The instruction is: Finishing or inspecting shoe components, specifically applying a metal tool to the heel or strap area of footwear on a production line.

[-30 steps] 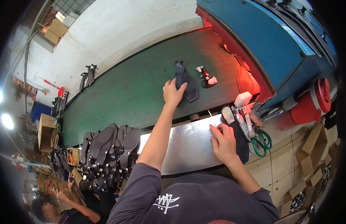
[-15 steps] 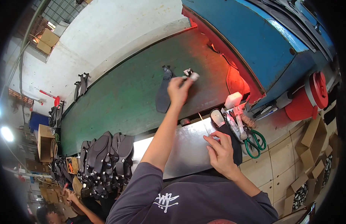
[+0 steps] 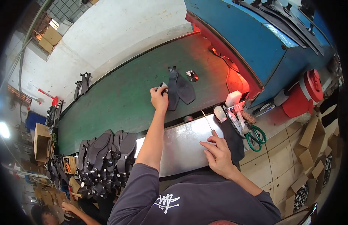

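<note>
Out over the green belt [image 3: 117, 101], your left hand [image 3: 159, 98] is stretched at full reach, fingers curled tight around a small dark piece with a pale end, right at the near edge of the dark shoe upper [image 3: 179, 90]. That upper lies flat on the belt, charcoal grey, in two long lobes that fan apart from a narrow top, and your knuckles sit just beside its left lobe. Beyond it, a small black and white part [image 3: 192, 75] rests alone on the belt, close to the red glow at the mouth of the blue machine [image 3: 256, 41].

Your right hand [image 3: 218, 155] stays near you on the steel plate [image 3: 181, 146], fingers loosely bent and spread, index and thumb near the foot of a thin pale stick [image 3: 206, 119]; you cannot tell whether it is truly pinched. Just right of that hand lies a black pad [image 3: 234, 140], then a brush and green-handled scissors [image 3: 254, 137] crowded on the plate's end.

To your left, a stack of dark uppers [image 3: 104, 153] stands at the bench edge. Farther off, another dark pair [image 3: 82, 84] sits at the belt's far rim against the pale floor. A red drum [image 3: 303, 95] stands by the machine, and cardboard boxes [image 3: 312, 150] lie on the tiled floor at your right.
</note>
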